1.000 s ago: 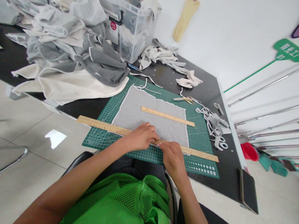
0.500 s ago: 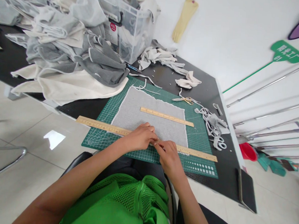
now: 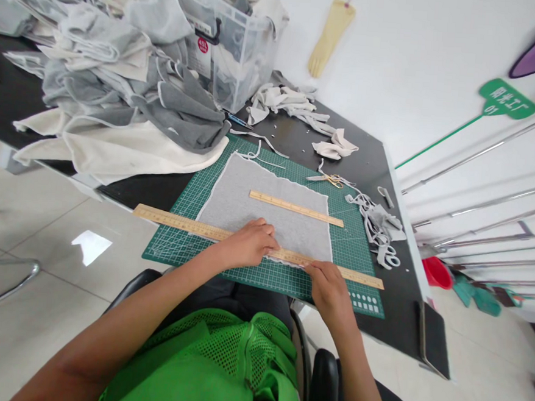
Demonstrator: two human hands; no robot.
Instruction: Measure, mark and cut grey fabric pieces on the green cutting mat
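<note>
A grey fabric piece lies flat on a green cutting mat. A long wooden ruler crosses its near edge, and a short wooden ruler rests on its far half. My left hand presses down on the long ruler with bent fingers held together. My right hand sits at the ruler's near edge close to the fabric's right corner, fingers closed in a pinch. What it pinches is hidden.
A heap of grey and cream fabric and a clear plastic bin fill the table's back left. Scissors and trimmed strips lie right of the mat. A black tablet lies by the table's right near edge.
My right hand has slid to the right along the long ruler's near edge, away from my left hand. The left hand stays pressed on the ruler.
</note>
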